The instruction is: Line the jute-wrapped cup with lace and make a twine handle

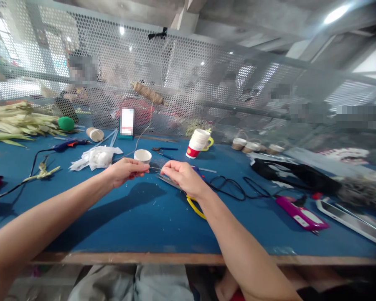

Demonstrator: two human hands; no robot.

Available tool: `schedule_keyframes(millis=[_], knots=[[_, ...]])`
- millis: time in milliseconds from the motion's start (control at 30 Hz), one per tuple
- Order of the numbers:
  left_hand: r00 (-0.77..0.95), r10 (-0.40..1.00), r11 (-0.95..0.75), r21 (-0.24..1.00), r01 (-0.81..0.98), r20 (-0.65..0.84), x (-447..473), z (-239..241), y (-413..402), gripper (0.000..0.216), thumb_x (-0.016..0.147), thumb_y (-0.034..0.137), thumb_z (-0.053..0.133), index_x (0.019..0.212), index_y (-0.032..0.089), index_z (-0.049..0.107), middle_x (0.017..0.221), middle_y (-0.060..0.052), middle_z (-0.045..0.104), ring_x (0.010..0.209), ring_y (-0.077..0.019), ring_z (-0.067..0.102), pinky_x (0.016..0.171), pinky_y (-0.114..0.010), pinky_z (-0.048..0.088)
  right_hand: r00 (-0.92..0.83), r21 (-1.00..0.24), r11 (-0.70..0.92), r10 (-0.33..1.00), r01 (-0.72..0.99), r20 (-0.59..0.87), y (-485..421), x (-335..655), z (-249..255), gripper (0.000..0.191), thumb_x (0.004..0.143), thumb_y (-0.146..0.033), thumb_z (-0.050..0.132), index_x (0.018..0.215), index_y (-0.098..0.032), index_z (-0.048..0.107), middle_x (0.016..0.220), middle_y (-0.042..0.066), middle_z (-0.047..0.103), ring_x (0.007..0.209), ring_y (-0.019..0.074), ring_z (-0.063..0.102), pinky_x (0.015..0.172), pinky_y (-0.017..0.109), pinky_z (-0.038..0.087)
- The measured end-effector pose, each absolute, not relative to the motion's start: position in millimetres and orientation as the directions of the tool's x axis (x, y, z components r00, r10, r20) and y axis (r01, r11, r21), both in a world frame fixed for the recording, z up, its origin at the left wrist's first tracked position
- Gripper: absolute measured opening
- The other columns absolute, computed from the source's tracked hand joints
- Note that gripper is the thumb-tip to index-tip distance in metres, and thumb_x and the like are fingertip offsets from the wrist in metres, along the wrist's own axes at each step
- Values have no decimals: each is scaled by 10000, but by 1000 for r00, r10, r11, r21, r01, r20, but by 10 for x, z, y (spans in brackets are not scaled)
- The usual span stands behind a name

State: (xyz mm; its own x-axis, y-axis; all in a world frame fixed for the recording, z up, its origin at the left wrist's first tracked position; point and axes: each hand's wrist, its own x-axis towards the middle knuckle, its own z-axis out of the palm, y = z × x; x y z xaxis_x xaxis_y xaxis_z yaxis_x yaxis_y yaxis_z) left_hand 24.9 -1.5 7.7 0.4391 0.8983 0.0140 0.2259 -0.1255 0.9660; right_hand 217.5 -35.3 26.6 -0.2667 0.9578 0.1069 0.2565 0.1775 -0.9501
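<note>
A thin twisted strand point(155, 168), either string or wire, stretches between my two hands in the middle of the table. My left hand point(127, 172) pinches its left end, and the fingertips of my right hand point(182, 176) are closed on the other end. Just behind my left fingers is a small white cup point(143, 156); I cannot tell whether they touch it. Beneath my right hand lie scissors with yellow handles point(195, 207), partly covered by the hand. A line of twine point(148, 127) runs down from a brown twine spool point(148, 93) toward the cup.
Left: crumpled white material point(97, 158), a blue glue gun point(64, 145), a cardboard roll point(95, 134), a green ball point(66, 123) and pale husks point(15, 119). Behind: pliers point(166, 149), stacked paper cups point(199, 142), a perforated screen point(109, 62). Right: black cable point(228, 188), a purple device point(301, 214).
</note>
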Motion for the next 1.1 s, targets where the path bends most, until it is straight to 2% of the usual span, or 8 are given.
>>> schedule_keyframes(millis=[100, 200, 400, 533, 700, 800, 933, 1100], knots=[[374, 866, -444, 855, 267, 332, 180, 147, 18, 240, 742, 383, 566, 734, 153, 636, 670, -34, 630, 608, -122, 528, 568, -261, 394, -261, -992, -2, 965, 128, -36, -299, 2217, 270, 126, 714, -245, 570, 644, -142, 550, 375, -110, 290, 344, 19, 180, 347, 171, 118], [373, 484, -849, 321, 420, 791, 69, 231, 69, 168, 805, 243, 521, 909, 163, 625, 883, -70, 659, 842, -164, 545, 746, -324, 411, -314, -987, -159, 938, -21, -145, -235, 2280, 272, 126, 685, -231, 591, 616, -142, 535, 352, -124, 246, 332, 14, 137, 332, 164, 92], [631, -31, -836, -366, 409, 775, 9, 183, 124, 194, 800, 158, 560, 977, 218, 613, 907, -29, 681, 897, -176, 533, 733, -316, 373, -462, -961, -258, 867, -99, -185, -205, 2317, 259, 139, 662, -228, 625, 606, -130, 544, 337, -128, 243, 324, 9, 139, 328, 152, 104], [561, 13, -873, -265, 410, 828, 90, 140, 62, 91, 767, 260, 616, 840, 225, 657, 777, -14, 681, 797, -165, 537, 682, -302, 362, -462, -972, -231, 868, -47, -184, -248, 2283, 260, 148, 670, -245, 624, 620, -132, 542, 350, -130, 243, 332, 10, 138, 342, 159, 107], [341, 770, -637, 680, 363, 539, 223, 69, -6, 272, 770, 383, 565, 628, 167, 648, 601, -27, 630, 605, -129, 516, 585, -275, 381, -300, -991, 58, 954, 119, 20, -329, 2224, 278, 153, 703, -279, 591, 653, -138, 558, 382, -109, 302, 355, 21, 192, 361, 173, 124], [405, 902, -263, 934, 242, 149, 254, 26, 7, 341, 741, 451, 551, 624, 139, 624, 594, -40, 610, 515, -105, 486, 499, -251, 360, -244, -950, 188, 961, 249, 126, -343, 2206, 282, 145, 709, -272, 587, 656, -138, 576, 391, -94, 337, 367, 28, 233, 368, 177, 137], [405, 848, -465, 848, 256, 343, 176, 116, 35, 244, 743, 382, 569, 799, 153, 629, 690, -40, 631, 627, -127, 532, 604, -275, 405, -252, -993, -4, 967, 117, -34, -291, 2238, 291, 126, 691, -249, 585, 625, -148, 548, 365, -112, 281, 337, 21, 164, 345, 179, 100], [592, 229, -904, -56, 423, 773, 36, 243, 78, 196, 814, 138, 477, 942, 191, 615, 959, -70, 647, 917, -181, 521, 781, -338, 376, -332, -978, -196, 929, -66, -164, -220, 2311, 293, 129, 661, -223, 615, 599, -143, 535, 336, -126, 243, 328, 14, 132, 325, 161, 91]])
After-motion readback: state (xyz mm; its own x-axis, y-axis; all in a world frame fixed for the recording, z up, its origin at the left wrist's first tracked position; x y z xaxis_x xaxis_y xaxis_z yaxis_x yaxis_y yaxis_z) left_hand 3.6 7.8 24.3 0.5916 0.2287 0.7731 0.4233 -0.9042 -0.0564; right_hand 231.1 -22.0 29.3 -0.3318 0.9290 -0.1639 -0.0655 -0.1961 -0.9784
